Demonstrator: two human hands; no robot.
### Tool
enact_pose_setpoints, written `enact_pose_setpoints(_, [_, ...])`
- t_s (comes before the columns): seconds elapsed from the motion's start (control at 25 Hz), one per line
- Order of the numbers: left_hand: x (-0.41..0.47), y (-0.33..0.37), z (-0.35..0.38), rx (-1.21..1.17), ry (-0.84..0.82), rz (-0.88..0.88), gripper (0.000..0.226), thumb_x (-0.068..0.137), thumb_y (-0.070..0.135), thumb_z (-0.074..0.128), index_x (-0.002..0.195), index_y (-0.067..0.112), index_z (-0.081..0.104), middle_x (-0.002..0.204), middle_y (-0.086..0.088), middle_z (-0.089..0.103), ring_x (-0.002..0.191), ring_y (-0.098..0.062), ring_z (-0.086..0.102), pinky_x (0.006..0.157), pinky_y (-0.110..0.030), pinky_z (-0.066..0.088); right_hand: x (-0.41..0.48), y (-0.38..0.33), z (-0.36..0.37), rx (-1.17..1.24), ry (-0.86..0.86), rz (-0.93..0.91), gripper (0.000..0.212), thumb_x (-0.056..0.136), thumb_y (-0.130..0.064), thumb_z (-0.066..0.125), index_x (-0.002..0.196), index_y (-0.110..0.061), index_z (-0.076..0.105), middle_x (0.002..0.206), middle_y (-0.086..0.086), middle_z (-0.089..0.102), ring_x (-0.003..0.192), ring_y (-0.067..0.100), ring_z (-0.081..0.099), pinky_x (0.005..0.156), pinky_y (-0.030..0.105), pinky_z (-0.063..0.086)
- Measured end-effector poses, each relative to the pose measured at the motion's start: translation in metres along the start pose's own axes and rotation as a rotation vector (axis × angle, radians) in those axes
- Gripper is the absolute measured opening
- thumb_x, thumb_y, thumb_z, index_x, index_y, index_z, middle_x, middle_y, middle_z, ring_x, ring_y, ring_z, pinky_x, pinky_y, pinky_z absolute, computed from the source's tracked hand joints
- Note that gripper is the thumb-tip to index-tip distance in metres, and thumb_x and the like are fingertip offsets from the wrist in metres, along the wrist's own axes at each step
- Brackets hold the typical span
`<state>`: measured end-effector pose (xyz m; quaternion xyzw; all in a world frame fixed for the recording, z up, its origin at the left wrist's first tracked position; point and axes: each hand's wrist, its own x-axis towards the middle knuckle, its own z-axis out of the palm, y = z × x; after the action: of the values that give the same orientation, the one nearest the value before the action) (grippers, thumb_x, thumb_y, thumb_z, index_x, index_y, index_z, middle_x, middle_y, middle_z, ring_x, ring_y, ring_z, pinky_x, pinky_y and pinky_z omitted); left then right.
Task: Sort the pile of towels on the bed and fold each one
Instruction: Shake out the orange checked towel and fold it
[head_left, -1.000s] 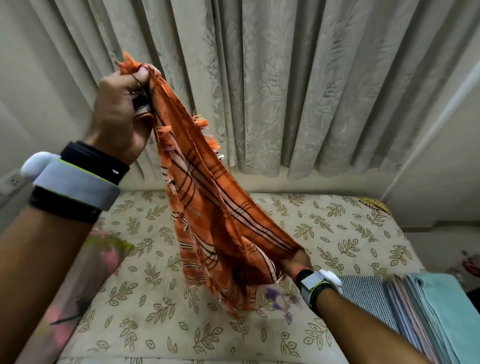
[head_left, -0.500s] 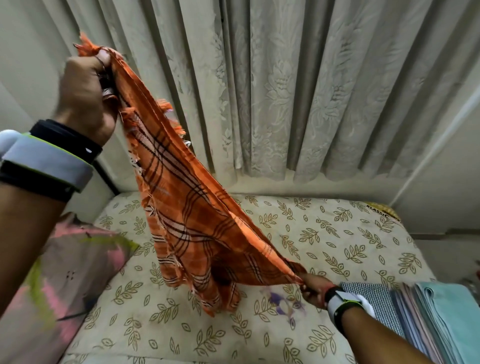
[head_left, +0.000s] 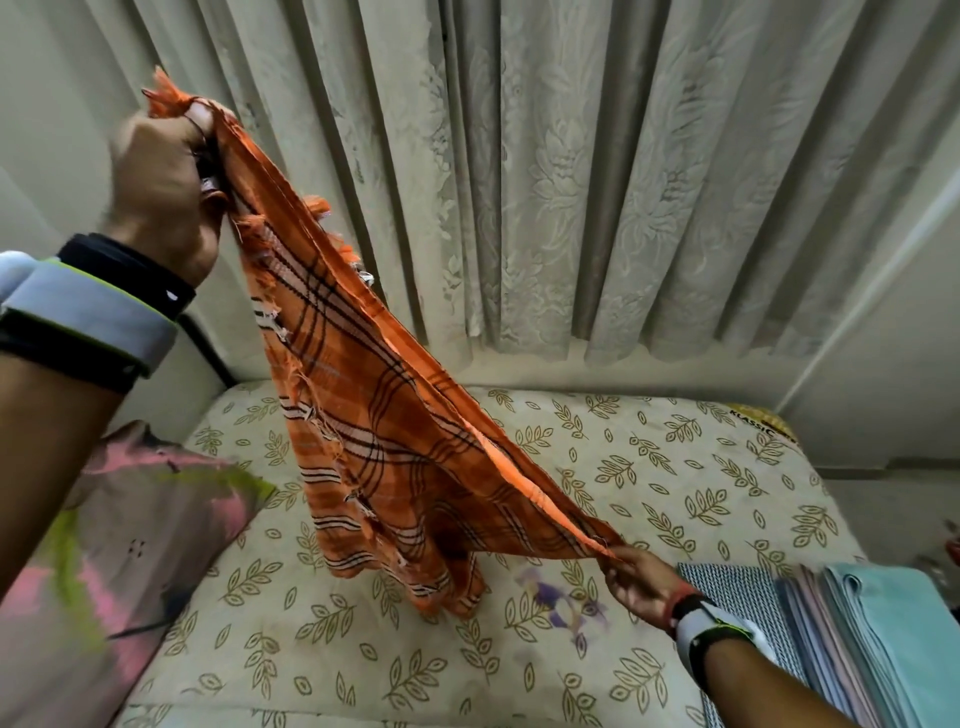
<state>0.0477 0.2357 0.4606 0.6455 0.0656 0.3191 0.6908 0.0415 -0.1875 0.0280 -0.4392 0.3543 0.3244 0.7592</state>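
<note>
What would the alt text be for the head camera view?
Two hands stretch an orange plaid towel over a leaf-print bed: the left hand grips one end high, the right hand pinches the other low. Folded towels sit stacked at right before pale curtains.

The orange towel (head_left: 384, 415) hid the left hand's fingers (head_left: 208, 182) in its bunched top and part of the mattress (head_left: 649, 467) behind it. Right of the towel, the folded stack (head_left: 841, 623) ran off the frame's edge.
</note>
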Motion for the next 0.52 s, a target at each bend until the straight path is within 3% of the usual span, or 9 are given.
enact_pose_setpoints(0.12, [0.007, 0.000, -0.007, 0.080, 0.042, 0.056, 0.022, 0.092, 0.012, 0.045, 0.076, 0.022, 0.056, 0.065, 0.009, 0.054, 0.061, -0.005, 0.056, 0.062, -0.023, 0.049, -0.007, 0.002, -0.010, -0.059, 0.034, -0.047, 0.013, 0.096, 0.005, 0.053, 0.105, 0.003, 0.062, 0.090, 0.020, 0.066, 0.073, 0.021, 0.056, 0.044, 0.020, 0.051])
enact_pose_setpoints(0.2, [0.008, -0.004, -0.009, 0.202, 0.012, 0.116, 0.022, 0.089, 0.010, 0.047, 0.077, 0.023, 0.060, 0.066, 0.012, 0.058, 0.062, -0.005, 0.055, 0.062, -0.021, 0.045, -0.003, 0.003, -0.015, -0.332, 0.225, -0.164, 0.013, 0.093, 0.005, 0.059, 0.104, 0.005, 0.066, 0.080, 0.019, 0.068, 0.065, 0.022, 0.060, 0.041, 0.020, 0.048])
enact_pose_setpoints(0.28, [0.008, -0.016, -0.008, 0.283, -0.010, 0.116, 0.025, 0.090, 0.010, 0.047, 0.075, 0.023, 0.061, 0.067, 0.014, 0.059, 0.062, -0.003, 0.055, 0.061, -0.018, 0.045, 0.002, -0.005, -0.018, -0.427, 0.351, -0.263, 0.008, 0.090, 0.008, 0.063, 0.097, 0.005, 0.066, 0.064, 0.014, 0.066, 0.055, 0.021, 0.058, 0.038, 0.018, 0.046])
enact_pose_setpoints(0.4, [0.009, -0.030, -0.014, 0.241, 0.040, 0.077, 0.026, 0.092, 0.009, 0.045, 0.074, 0.023, 0.058, 0.061, 0.015, 0.058, 0.057, -0.001, 0.055, 0.058, -0.017, 0.046, -0.003, -0.022, -0.023, -0.247, 0.346, -0.231, 0.014, 0.089, 0.014, 0.060, 0.091, 0.001, 0.064, 0.069, 0.016, 0.066, 0.039, 0.017, 0.059, 0.037, 0.018, 0.050])
enact_pose_setpoints(0.52, [0.015, -0.035, -0.022, 0.201, 0.074, 0.064, 0.024, 0.091, 0.011, 0.047, 0.074, 0.023, 0.058, 0.067, 0.012, 0.057, 0.060, -0.002, 0.054, 0.061, -0.018, 0.046, -0.010, -0.031, -0.034, -0.038, 0.188, -0.167, 0.013, 0.093, 0.012, 0.057, 0.102, 0.006, 0.063, 0.085, 0.021, 0.067, 0.047, 0.016, 0.067, 0.043, 0.020, 0.054])
